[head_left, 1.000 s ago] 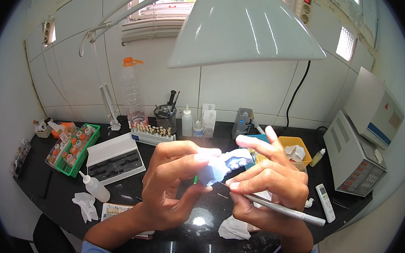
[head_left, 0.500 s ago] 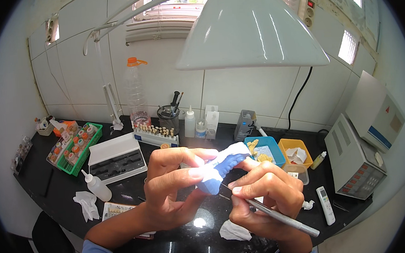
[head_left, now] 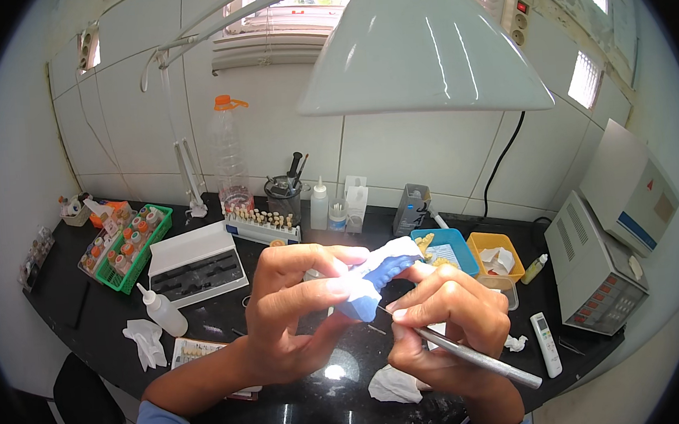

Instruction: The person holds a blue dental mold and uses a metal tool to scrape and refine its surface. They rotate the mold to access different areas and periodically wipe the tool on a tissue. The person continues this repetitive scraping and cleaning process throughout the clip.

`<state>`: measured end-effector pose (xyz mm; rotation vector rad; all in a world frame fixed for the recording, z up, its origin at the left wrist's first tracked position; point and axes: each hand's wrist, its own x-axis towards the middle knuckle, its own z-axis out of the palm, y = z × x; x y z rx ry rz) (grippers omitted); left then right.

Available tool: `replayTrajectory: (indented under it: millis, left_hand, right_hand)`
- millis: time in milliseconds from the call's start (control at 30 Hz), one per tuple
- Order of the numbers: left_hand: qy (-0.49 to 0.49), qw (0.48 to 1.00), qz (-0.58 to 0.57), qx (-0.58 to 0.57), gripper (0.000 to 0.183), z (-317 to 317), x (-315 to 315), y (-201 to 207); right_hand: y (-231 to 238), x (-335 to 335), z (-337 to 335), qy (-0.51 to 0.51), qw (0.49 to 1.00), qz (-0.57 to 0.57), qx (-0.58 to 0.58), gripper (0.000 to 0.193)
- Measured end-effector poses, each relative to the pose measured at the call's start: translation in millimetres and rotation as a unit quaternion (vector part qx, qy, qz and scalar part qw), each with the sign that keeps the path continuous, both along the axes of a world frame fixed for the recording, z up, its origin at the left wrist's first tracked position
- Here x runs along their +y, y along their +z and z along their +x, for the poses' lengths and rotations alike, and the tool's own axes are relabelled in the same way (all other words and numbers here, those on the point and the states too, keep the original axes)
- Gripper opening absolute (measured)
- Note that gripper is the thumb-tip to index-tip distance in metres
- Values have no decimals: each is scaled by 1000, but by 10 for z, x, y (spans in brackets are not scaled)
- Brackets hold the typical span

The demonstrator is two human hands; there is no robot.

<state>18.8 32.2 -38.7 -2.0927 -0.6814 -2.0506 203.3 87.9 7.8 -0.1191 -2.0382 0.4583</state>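
My left hand (head_left: 298,301) grips a blue and white dental cast (head_left: 372,281) by its left end, between thumb and fingers. Bright lamp light washes out its upper part, while a row of blue tooth shapes faces me. In my right hand (head_left: 449,322) a metal carving tool (head_left: 483,358) is held like a pen. Its thin tip points up-left toward the lower edge of the cast; whether it touches cannot be made out. The fingertips of my right hand are close to the cast's right end.
A white lamp shade (head_left: 423,56) hangs above. Behind are a teal tray (head_left: 465,257), a yellow tray (head_left: 519,250) and a tooth shade guide (head_left: 258,229). To the left lie a white case (head_left: 192,242), a squeeze bottle (head_left: 164,312) and a green basket (head_left: 165,224). A grey-white machine (head_left: 595,265) stands at right.
The cast has turned slightly in my left hand and its lower end sits a little higher. The carving tool's tip has shifted slightly right, and its handle end is a bit lower and farther right.
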Motion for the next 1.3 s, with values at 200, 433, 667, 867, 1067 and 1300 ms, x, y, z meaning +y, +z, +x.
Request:
replayTrajectory:
  millis: [200,433,667,867,1067,1300]
  left_hand:
    - [-7,1000,-26,-10,54,-17,26,-94]
    - [-181,950,-213,-143,63,73,-87,-57]
    - [-151,867,-435,-190,71,293,-440,-391]
    - [-129,815,-505,-252,73,467,-1234,-986]
    - [8,858,-442,-260,70,676,-1372,-1472]
    - [123,901,-384,-158,51,671,-1369,-1469]
  right_hand:
    - [11,50,24,34,998,-31,31,15]
    - [264,123,516,-96,987,35,123,25]
    - [59,267,1049,-228,970,-11,-80,16]
    - [-1008,39,1965,-360,901,-158,-186,18]
    - [-1626,61,1974,-418,861,-154,-245,26]
    - [-1499,-168,1909,-414,884,-192,-101,23]
